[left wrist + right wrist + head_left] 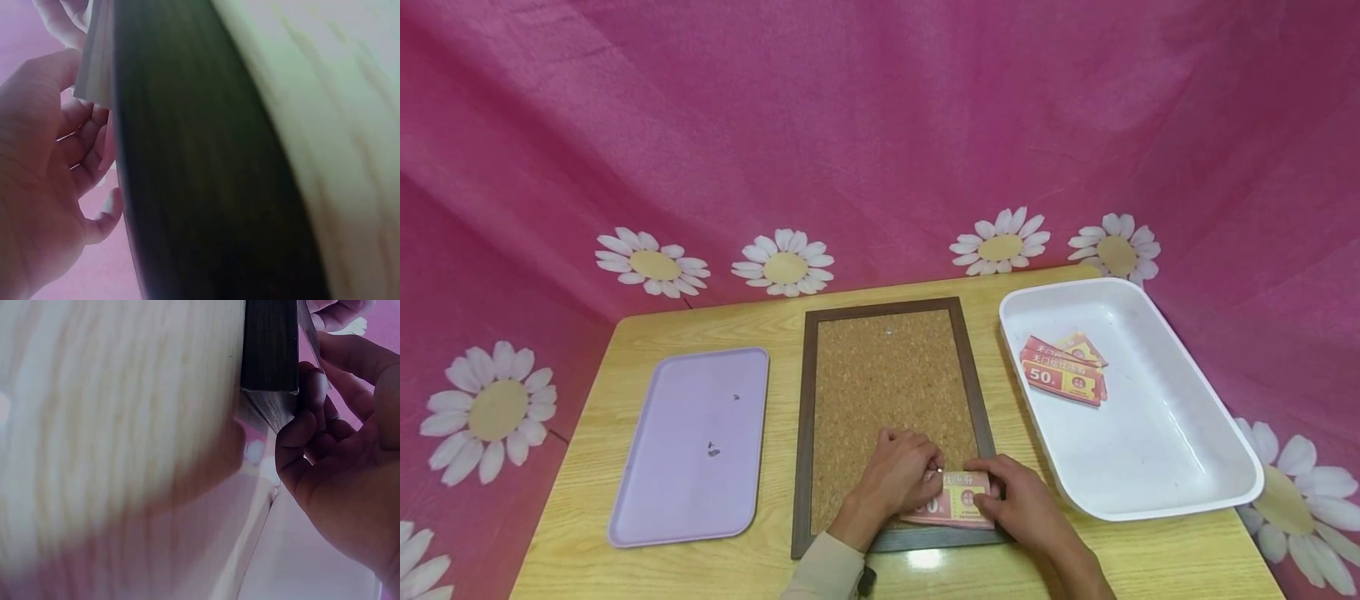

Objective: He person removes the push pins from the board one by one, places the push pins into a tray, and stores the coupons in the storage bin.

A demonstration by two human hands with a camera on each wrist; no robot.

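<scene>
A corkboard [891,375] with a dark wooden frame lies on the table. Over its lower right part is a small stack of red and yellow coupons [955,504] printed with a 50. My left hand [898,471] pinches the stack from its left and upper side; in the left wrist view the thumb lies against the layered paper edge [97,78], with fingers curled behind. My right hand [1022,504] holds the stack's right end between thumb and fingers, beside the frame [270,347]. The fingertips partly cover the print.
A white basin [1165,400] stands on the right with several more coupons [1060,382] lying in its left part. To the left lies a lilac tray [692,417] with a few tiny dark bits [713,450]. A small shiny thing [889,332] sits near the corkboard's top.
</scene>
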